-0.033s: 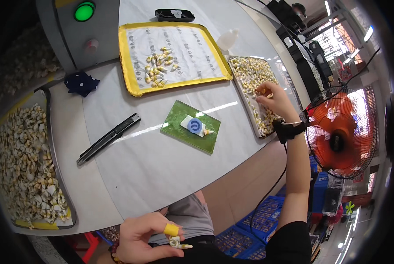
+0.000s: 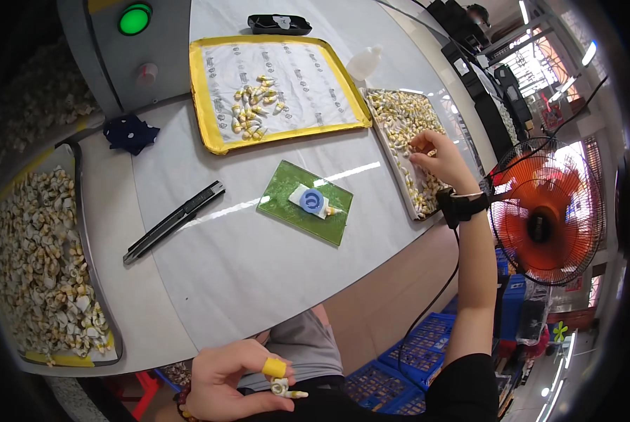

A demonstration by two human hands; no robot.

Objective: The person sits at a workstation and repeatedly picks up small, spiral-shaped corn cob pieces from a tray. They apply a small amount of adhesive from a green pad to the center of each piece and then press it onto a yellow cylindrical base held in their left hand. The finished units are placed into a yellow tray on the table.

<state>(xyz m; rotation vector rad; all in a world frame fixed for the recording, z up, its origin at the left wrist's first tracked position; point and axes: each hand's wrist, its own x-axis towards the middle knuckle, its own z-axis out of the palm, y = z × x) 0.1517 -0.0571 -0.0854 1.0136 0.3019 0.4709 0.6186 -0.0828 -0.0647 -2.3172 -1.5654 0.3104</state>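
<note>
My left hand [image 2: 227, 383] pinches a piece [image 2: 281, 387]; right hand [image 2: 443, 160] half-curled, hold unclear, over the white table's [image 2: 251, 281] right-edge tray [image 2: 397, 173], orange fan [image 2: 543, 211] beyond

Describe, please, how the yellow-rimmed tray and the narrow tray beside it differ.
The yellow-rimmed tray holds one loose cluster of pieces; the narrow tray is mostly covered. The yellow-rimmed tray has bright edging, the narrow tray a pale edge. Both hold yellow-and-white pieces.
</note>
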